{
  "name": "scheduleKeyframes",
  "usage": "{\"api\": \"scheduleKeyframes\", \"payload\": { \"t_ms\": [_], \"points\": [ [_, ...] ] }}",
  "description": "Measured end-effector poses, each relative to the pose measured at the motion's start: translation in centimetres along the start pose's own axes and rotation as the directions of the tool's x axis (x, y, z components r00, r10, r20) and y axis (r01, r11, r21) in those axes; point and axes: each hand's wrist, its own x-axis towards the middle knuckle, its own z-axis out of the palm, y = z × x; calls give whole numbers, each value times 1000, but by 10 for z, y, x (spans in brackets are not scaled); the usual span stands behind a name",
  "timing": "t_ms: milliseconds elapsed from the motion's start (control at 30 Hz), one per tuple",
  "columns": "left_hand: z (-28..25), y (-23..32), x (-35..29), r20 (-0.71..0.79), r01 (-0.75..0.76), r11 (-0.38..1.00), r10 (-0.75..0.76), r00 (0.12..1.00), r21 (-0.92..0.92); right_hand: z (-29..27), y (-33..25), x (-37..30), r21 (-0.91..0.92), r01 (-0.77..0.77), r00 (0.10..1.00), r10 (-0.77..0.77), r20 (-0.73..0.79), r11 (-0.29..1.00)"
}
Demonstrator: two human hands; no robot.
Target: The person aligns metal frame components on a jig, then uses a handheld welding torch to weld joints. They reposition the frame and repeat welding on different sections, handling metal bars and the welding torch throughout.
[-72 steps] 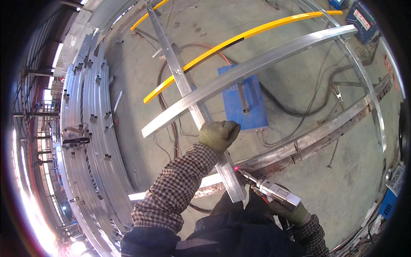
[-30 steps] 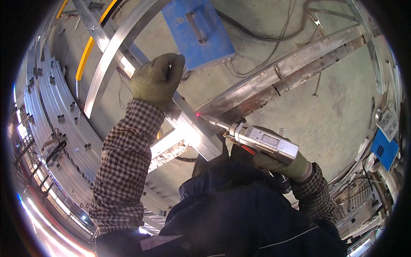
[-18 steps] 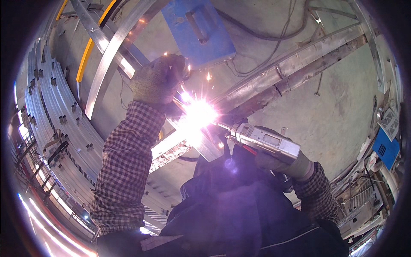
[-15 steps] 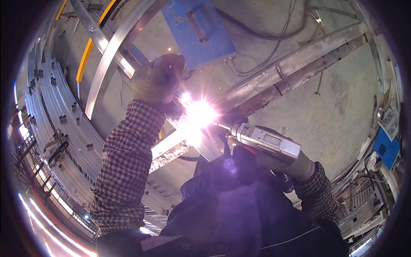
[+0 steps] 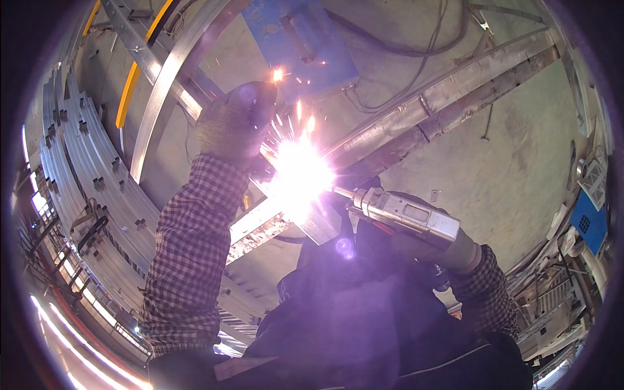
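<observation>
My right hand (image 5: 458, 252), gloved, is wrapped around a silver welding gun (image 5: 409, 214) whose nozzle points left into a white-hot glare (image 5: 302, 174). Under the glare, metal tubes cross; the end of a short flat metal piece (image 5: 320, 224) sticks out below it. How the parts meet is washed out by the light. My left hand (image 5: 235, 123), in a greyish glove, is just up and left of the glare with fingers curled in. Whatever lies within those fingers is hidden by shadow and sparks.
A long metal beam (image 5: 390, 132) runs from the glare to the upper right. A blue box with a handle (image 5: 335, 62) stands on the floor beyond, beside dark cables (image 5: 396, 55). Stacked metal profiles (image 5: 97, 175) lie at left, near a yellow-edged bar (image 5: 128, 94).
The glare has grown wider and throws more sparks upward, some past my left hand. The gun has shifted very slightly right; both hands stay nearly in place.
</observation>
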Motion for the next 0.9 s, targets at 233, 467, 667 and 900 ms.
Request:
{"api": "scheduleKeyframes", "payload": {
  "t_ms": [233, 467, 667, 900],
  "points": [
    [1, -7, -4, -98, -223, 975, 221, 970, -13, -11, 12, -5, 22, 95, 995, -96, 40, 995],
    [15, -16, -5, -199, -140, 974, 103, 975, -180, -20, 26, -5, -177, 148, 989, -143, 40, 973],
    [16, -18, -5, -208, -111, 982, 78, 975, -153, -21, 27, 1, -267, 137, 991, -134, 30, 954],
    [18, -20, -5, -257, -166, 967, 113, 960, -195, -19, 30, 4, -303, 178, 984, -170, 51, 936]
  ]
}}
